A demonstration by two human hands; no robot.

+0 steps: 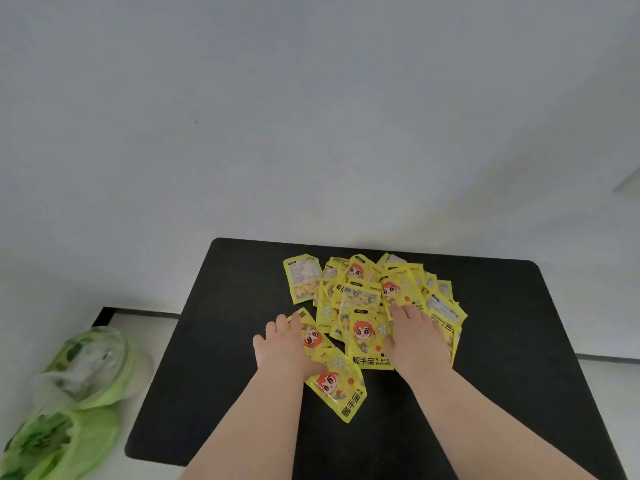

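Hands flat on yellow packets
The left hand (282,344), fingers spread, presses a stray packet (313,337); the right hand (412,336), fingers straight, rests on the pile (367,292), mostly ahead of its fingertips.

The left forearm (249,427) and right forearm (474,420) are bare throughout, as are the left grip (280,344) and right grip (412,337).

A: Yellow packets (367,337) are looking like glossy plastic film, catching a bit of sheen?
B: Yep. Black table top (225,341) is showing matt, finely grainy.
A: Green bags (79,403)?
B: Thin plastic, semi-clear, wrinkling. Wall (242,116) is reading smooth, matt.
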